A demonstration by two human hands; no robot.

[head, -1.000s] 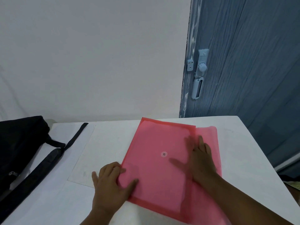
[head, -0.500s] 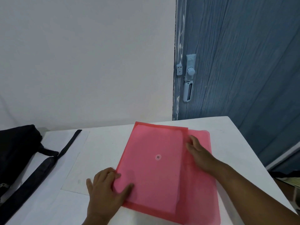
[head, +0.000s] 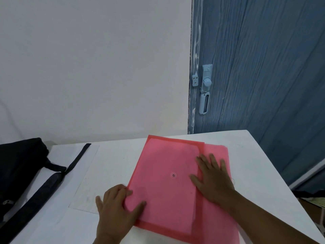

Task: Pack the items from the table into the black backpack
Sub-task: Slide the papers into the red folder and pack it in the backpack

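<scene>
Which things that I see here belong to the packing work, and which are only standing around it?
Belong to the job:
- pink folder, lying on the table
- black backpack at the left edge
- left hand gripping the folder's edge
- right hand flat on the folder

Only around:
- blue door
- door lock
- white wall

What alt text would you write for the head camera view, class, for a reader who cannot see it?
Two hands work on a pink plastic folder lying on a white table: the left hand grips its near left edge, thumb on top, while the right hand presses flat on its flap. A black backpack lies at the table's left, straps trailing; a blue door stands behind.
</scene>
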